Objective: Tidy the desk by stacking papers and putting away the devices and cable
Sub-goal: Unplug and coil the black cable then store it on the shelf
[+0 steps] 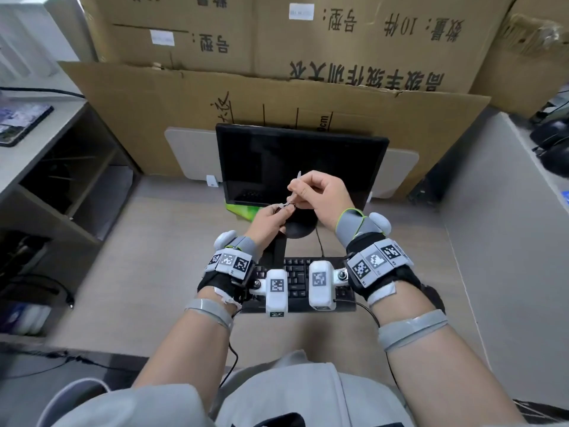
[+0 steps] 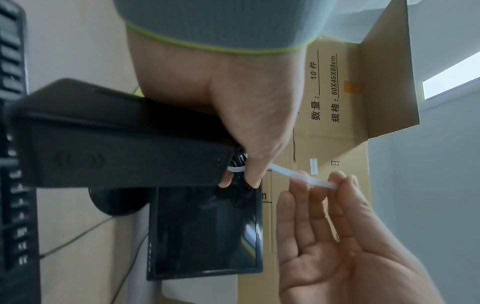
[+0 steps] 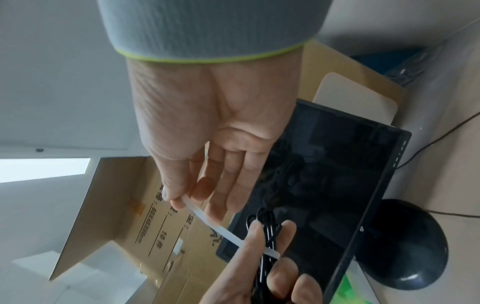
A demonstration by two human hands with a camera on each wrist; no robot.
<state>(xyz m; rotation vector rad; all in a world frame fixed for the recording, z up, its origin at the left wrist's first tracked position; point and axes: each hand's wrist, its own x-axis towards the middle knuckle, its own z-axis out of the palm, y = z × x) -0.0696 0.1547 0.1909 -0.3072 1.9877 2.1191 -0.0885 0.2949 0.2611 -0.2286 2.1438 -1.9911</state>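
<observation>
Both hands are raised in front of the black monitor (image 1: 301, 161). My left hand (image 1: 280, 211) grips a bundle of thin black cable (image 3: 267, 232) against the end of a black box-shaped device (image 2: 116, 144), which hangs down toward the keyboard (image 1: 300, 280). A white cable tie (image 2: 298, 178) is looped round the bundle. My right hand (image 1: 297, 194) pinches the tie's free tail (image 3: 207, 220) between thumb and forefinger, and the tail runs taut between the two hands. No papers show on the desk.
Large cardboard boxes (image 1: 308, 41) stand behind the monitor. A green flat item (image 1: 241, 212) lies under the monitor's round base (image 3: 405, 244). A tablet (image 1: 18, 121) lies on the shelf unit at the left. A grey partition (image 1: 508, 211) bounds the right.
</observation>
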